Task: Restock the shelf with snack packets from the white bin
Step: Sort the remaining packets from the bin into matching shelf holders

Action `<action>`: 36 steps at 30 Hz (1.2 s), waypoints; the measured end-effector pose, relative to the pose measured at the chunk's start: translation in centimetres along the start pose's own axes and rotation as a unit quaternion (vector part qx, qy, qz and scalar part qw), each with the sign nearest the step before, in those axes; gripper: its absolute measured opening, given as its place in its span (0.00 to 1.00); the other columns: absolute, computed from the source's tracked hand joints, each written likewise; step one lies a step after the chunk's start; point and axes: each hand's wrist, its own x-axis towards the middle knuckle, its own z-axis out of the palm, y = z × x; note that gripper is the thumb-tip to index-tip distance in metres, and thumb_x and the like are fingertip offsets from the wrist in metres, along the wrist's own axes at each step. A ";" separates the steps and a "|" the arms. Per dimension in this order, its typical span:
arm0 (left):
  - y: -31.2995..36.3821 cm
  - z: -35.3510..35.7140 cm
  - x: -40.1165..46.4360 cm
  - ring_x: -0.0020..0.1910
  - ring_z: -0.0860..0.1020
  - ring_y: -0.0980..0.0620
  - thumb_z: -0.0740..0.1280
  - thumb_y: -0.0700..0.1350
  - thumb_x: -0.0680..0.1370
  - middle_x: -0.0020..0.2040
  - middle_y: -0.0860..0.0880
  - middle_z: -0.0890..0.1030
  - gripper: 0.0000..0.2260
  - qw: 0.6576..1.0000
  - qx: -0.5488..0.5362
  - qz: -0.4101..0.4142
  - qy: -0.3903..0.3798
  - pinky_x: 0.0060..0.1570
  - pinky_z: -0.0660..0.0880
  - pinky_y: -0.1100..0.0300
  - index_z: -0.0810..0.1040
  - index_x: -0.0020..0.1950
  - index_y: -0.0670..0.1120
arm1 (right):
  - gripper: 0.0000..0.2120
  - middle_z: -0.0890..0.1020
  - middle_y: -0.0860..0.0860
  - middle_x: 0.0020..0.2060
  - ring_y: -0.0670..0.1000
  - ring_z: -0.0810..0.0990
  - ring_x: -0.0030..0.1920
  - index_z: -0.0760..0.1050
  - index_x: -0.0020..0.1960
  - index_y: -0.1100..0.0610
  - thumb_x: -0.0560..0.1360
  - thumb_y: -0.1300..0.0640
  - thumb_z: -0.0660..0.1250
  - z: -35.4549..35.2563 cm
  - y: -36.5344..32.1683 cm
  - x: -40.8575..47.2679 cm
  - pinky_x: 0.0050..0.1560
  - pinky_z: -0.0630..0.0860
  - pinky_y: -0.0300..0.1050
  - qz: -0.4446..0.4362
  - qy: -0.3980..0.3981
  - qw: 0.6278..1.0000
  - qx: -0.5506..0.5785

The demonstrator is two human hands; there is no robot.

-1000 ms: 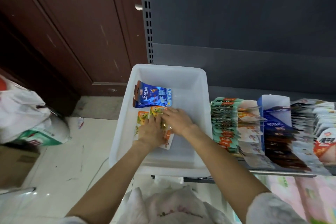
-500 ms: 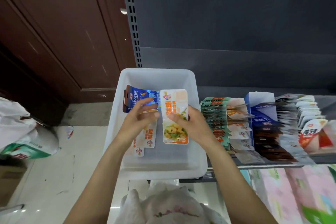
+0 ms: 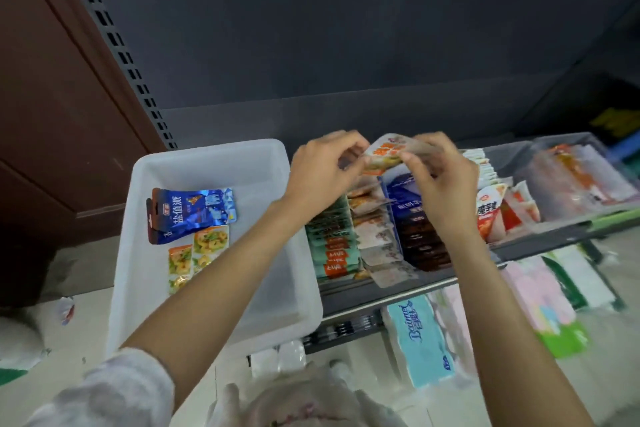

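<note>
Both hands hold one white-and-orange snack packet [image 3: 386, 153] above the back of the shelf rows. My left hand [image 3: 323, 170] pinches its left edge, and my right hand [image 3: 438, 180] pinches its right edge. The white bin [image 3: 214, 156] stands to the left of the shelf [image 3: 398, 291]. Inside it lie blue packets [image 3: 194, 213] and two white packets with yellow food pictures [image 3: 199, 253]. Rows of green, white and dark brown packets fill the shelf under my hands.
A blue divider box [image 3: 403, 196] stands among the shelf rows. White-and-red packets [image 3: 488, 210] and clear-wrapped goods [image 3: 575, 178] lie further right. Tissue packs [image 3: 420, 336] sit on the lower level. A brown wooden door [image 3: 52, 97] is at left, and white bags lie on the floor.
The packet has gone from above the bin rightward to over the shelf rows, and both hands went with it. A second earlier both hands were down in the bin.
</note>
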 end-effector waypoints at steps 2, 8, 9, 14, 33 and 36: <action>-1.1 1.7 0.6 0.40 0.79 0.59 0.71 0.45 0.73 0.42 0.55 0.81 0.04 1.000 0.003 -0.021 0.013 0.41 0.79 0.54 0.80 0.46 0.48 | 0.05 0.81 0.43 0.44 0.43 0.82 0.47 0.76 0.51 0.58 0.76 0.60 0.68 0.4 1.9 1.0 0.48 0.79 0.39 0.007 -0.024 1.000 -0.005; -3.3 4.7 -0.1 0.43 0.81 0.56 0.69 0.49 0.75 0.45 0.54 0.83 0.07 0.993 0.086 -0.068 -0.040 0.42 0.79 0.54 0.78 0.50 0.48 | 0.04 0.82 0.45 0.42 0.44 0.82 0.44 0.77 0.49 0.56 0.75 0.62 0.68 1.6 5.6 2.7 0.46 0.79 0.37 -0.049 -0.096 0.991 -0.075; -3.4 4.9 -0.1 0.44 0.81 0.54 0.68 0.50 0.75 0.46 0.53 0.83 0.08 0.990 0.104 -0.072 -0.054 0.44 0.78 0.54 0.78 0.52 0.48 | 0.05 0.82 0.45 0.42 0.44 0.82 0.44 0.77 0.49 0.56 0.75 0.62 0.68 1.8 5.9 2.8 0.46 0.79 0.38 -0.056 -0.108 0.989 -0.083; -3.8 4.4 0.2 0.53 0.76 0.48 0.65 0.50 0.77 0.50 0.46 0.82 0.14 0.975 0.211 -0.036 -0.059 0.57 0.64 0.55 0.79 0.59 0.47 | 0.04 0.83 0.47 0.42 0.45 0.82 0.44 0.77 0.49 0.55 0.75 0.61 0.68 2.1 6.1 3.7 0.46 0.80 0.47 -0.074 -0.153 0.981 -0.094; -4.5 4.6 -0.1 0.57 0.73 0.51 0.64 0.51 0.76 0.56 0.53 0.80 0.11 0.960 0.240 -0.013 -0.146 0.60 0.61 0.55 0.80 0.55 0.51 | 0.15 0.83 0.48 0.47 0.54 0.77 0.49 0.79 0.55 0.49 0.76 0.64 0.61 3.3 5.9 4.5 0.52 0.64 0.40 -0.179 -0.315 0.848 -0.386; -5.0 4.9 -0.6 0.61 0.70 0.52 0.62 0.53 0.77 0.59 0.55 0.78 0.13 0.951 0.256 -0.003 -0.171 0.62 0.59 0.55 0.80 0.57 0.52 | 0.18 0.82 0.51 0.51 0.55 0.76 0.53 0.77 0.60 0.48 0.77 0.64 0.58 4.3 5.0 4.6 0.55 0.68 0.43 -0.156 -0.354 0.814 -0.433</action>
